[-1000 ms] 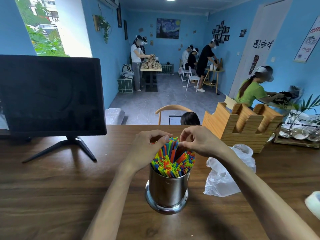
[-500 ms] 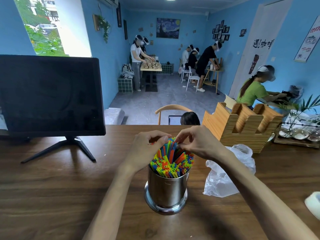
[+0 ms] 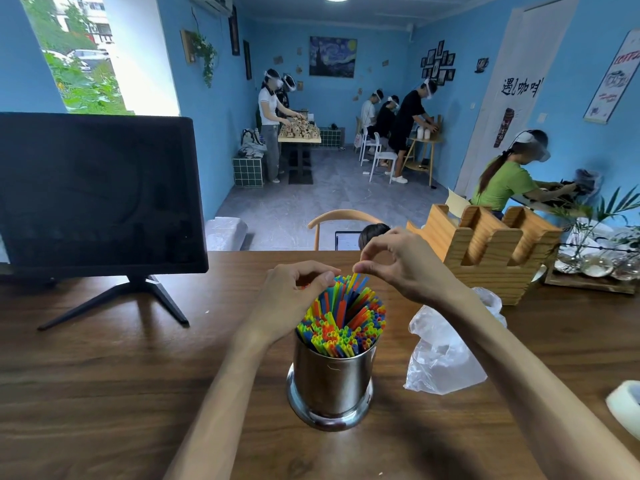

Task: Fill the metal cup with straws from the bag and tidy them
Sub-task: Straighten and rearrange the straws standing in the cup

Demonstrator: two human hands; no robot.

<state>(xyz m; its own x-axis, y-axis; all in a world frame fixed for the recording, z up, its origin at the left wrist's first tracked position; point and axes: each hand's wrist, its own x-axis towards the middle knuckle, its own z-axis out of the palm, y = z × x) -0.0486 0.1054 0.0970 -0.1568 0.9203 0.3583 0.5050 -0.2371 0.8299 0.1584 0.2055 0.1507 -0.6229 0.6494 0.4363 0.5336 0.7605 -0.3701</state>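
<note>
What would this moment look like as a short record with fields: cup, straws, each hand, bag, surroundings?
cup: metal cup upright on the wooden table
straws: coloured straws packed in the cup, tops uneven
left hand: left hand curled against the straw tops
right hand: right hand pinching the tip of a raised straw
bag: plastic bag lying right of the cup
surroundings: monitor at left, wooden holder at right

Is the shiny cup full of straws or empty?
Full. The metal cup stands upright on the table, and colourful straws crowd its mouth, packed up to the rim.
</note>
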